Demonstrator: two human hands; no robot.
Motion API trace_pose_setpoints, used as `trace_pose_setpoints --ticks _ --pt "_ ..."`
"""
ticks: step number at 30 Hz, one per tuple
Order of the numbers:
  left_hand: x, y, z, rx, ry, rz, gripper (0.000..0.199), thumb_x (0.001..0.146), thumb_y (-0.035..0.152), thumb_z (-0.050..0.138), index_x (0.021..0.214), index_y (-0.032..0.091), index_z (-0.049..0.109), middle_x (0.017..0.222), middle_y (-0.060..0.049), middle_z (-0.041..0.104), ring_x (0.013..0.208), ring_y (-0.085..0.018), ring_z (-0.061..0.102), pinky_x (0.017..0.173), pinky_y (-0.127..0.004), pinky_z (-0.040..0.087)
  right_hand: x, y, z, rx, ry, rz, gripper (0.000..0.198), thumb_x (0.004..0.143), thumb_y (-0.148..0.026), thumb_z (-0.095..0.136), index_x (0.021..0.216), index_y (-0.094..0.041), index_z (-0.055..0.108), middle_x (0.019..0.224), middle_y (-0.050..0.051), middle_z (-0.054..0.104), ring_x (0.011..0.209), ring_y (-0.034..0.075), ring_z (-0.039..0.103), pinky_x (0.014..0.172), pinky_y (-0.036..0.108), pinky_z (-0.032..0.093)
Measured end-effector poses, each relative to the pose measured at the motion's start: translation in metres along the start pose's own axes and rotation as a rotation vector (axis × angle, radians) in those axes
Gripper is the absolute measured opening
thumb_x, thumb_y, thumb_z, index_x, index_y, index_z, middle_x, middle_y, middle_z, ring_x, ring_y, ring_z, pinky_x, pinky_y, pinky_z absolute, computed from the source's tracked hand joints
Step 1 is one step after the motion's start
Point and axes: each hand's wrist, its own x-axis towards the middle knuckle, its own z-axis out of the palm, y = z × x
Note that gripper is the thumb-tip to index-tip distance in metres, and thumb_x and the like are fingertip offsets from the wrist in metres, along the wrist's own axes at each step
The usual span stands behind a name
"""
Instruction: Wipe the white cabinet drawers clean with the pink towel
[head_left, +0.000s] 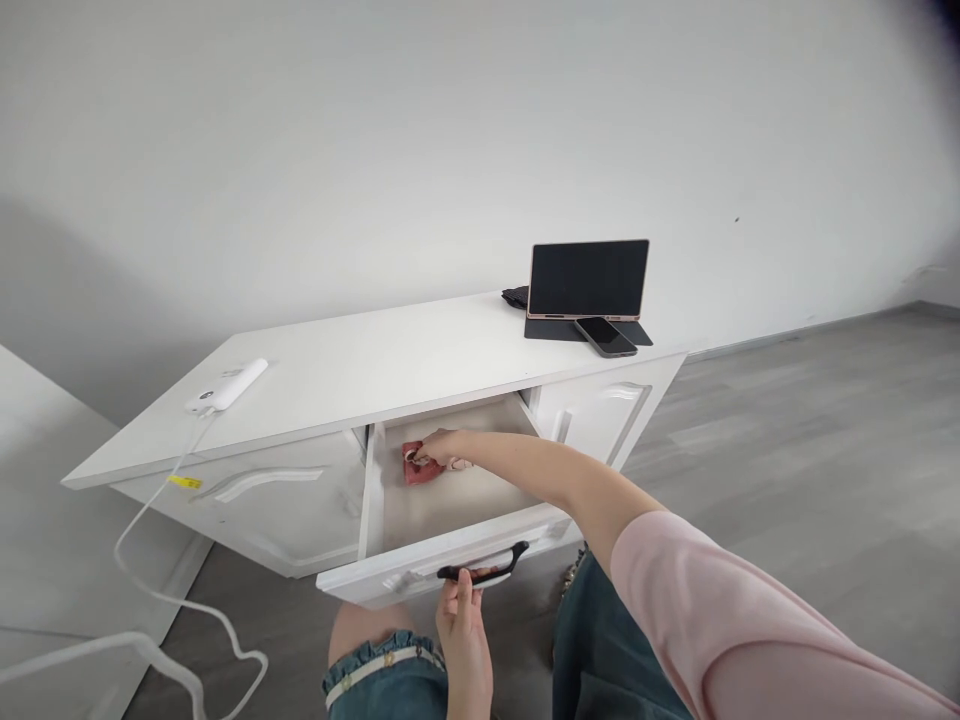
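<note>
A white drawer (487, 505) stands pulled out of the cabinet. My left hand (465, 625) is closed on its black handle (499, 572), the thumb over the front of the bar. Inside the drawer, my right hand (444, 447) reaches down with its fingers drawn together on a small red cloth item (420, 472) that has a pale and dark patch on top. The red item lies near the drawer's left side. Just by the right wrist a small pale thing (459, 464) shows, partly hidden by the arm.
On the white cabinet top (360, 350) are a white power bank (232, 387) with a cable (139, 520) hanging down, a tablet (589, 280) on a stand, a phone (606, 337) and a black folded item (515, 297). My knees are below the drawer.
</note>
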Motion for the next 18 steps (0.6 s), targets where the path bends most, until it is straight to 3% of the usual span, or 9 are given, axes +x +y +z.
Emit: trace_pose_setpoints --ticks 3,7,11,14,18 --pt "-0.001 0.003 0.003 0.012 -0.046 0.056 0.04 0.068 0.06 0.078 0.078 0.022 0.069 0.092 -0.011 0.074 0.105 -0.031 0.069 0.101 -0.044 0.05 -0.009 -0.01 0.014 -0.165 -0.139 -0.137 0.074 0.062 0.005 0.064 0.126 -0.032 0.07 0.107 0.003 0.074 0.093 0.023 0.066 0.069 0.028 0.044" --pt "-0.005 0.008 0.006 -0.024 -0.074 0.082 0.041 0.072 0.06 0.076 0.087 0.022 0.071 0.096 -0.012 0.074 0.108 -0.03 0.068 0.102 -0.046 0.05 -0.022 -0.021 0.038 -0.285 -0.313 -0.287 0.081 0.063 0.005 0.057 0.136 -0.029 0.063 0.12 0.002 0.07 0.091 0.02 0.064 0.065 0.025 0.044" --pt "-0.007 0.014 0.008 -0.082 -0.148 0.088 0.041 0.074 0.058 0.076 0.094 0.022 0.073 0.099 -0.013 0.074 0.107 -0.029 0.069 0.103 -0.046 0.048 -0.033 -0.021 0.048 -0.205 -0.564 -0.257 0.067 0.063 0.004 0.052 0.123 -0.019 0.069 0.089 -0.002 0.072 0.067 0.015 0.061 0.057 0.025 0.046" --pt "-0.008 0.017 0.01 -0.108 -0.149 0.095 0.041 0.071 0.056 0.079 0.092 0.021 0.073 0.097 -0.012 0.075 0.101 -0.027 0.07 0.1 -0.043 0.05 -0.046 -0.017 0.028 0.009 -0.647 -0.206 0.048 0.066 0.002 0.052 0.109 -0.011 0.069 0.069 -0.004 0.064 0.058 0.014 0.057 0.053 0.023 0.044" --pt "-0.011 0.022 0.014 -0.116 -0.164 0.117 0.04 0.07 0.055 0.08 0.089 0.021 0.073 0.091 -0.01 0.075 0.092 -0.024 0.071 0.092 -0.038 0.053 -0.083 -0.028 -0.022 0.389 -0.447 -0.362 0.026 0.075 -0.003 0.053 0.096 -0.012 0.065 0.078 -0.004 0.066 0.077 0.009 0.061 0.068 0.016 0.047"
